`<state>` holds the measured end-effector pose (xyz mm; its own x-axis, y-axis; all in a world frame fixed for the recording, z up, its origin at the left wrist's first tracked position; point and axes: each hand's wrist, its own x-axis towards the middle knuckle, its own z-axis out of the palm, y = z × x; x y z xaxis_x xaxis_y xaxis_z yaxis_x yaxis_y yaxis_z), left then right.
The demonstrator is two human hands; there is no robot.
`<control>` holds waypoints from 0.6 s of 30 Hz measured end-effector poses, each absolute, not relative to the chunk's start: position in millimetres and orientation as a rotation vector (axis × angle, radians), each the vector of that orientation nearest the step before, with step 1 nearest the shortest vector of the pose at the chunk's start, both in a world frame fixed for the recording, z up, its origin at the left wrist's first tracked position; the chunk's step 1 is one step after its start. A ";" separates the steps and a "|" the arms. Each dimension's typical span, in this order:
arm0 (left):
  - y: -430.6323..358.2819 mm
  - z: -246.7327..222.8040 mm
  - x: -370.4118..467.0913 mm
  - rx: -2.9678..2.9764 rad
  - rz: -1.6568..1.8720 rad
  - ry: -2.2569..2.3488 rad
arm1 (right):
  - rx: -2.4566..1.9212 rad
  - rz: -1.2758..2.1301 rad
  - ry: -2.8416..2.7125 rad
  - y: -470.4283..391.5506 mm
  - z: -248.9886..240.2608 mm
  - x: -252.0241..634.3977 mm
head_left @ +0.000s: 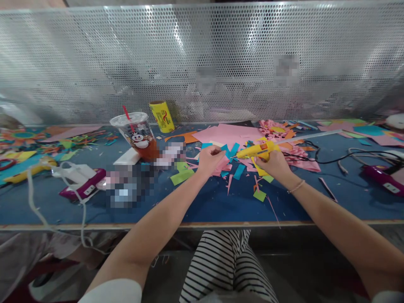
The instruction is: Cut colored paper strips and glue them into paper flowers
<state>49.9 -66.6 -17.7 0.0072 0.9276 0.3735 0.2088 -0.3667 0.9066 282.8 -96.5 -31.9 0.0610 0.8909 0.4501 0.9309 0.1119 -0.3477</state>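
My right hand [275, 163] is wrapped round a yellow hot glue gun [258, 149], its nozzle pointing left. A long pale glue stick [312, 135] juts from the gun's rear. My left hand [211, 159], fingers pinched, holds a piece of pink paper [222, 164] close to the nozzle. Whether the nozzle touches that paper I cannot tell. Blue paper pieces [239, 171] lie around both hands, with pink scraps among them. Behind them rests a large pink sheet [225, 134], and a pink fringed paper flower [274, 127] is at its right.
A clear drink cup [139, 134] with a red straw stands left of my left arm, near a yellow cardboard tube [162, 117]. Purple power strips [83, 185] lie on both sides, with cables trailing. Another yellow glue gun [30, 170] rests far left. A perforated metal panel [176, 54] rises behind the table.
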 end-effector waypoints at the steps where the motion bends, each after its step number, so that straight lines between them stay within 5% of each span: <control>1: -66.5 -17.8 49.7 1.635 1.409 1.183 | -1.777 -0.089 -1.820 -96.2 -32.2 283.1; 18: -65.1 -19.9 49.7 1.619 1.404 1.150 | -1.775 -0.153 -1.907 -95.8 -30.8 286.2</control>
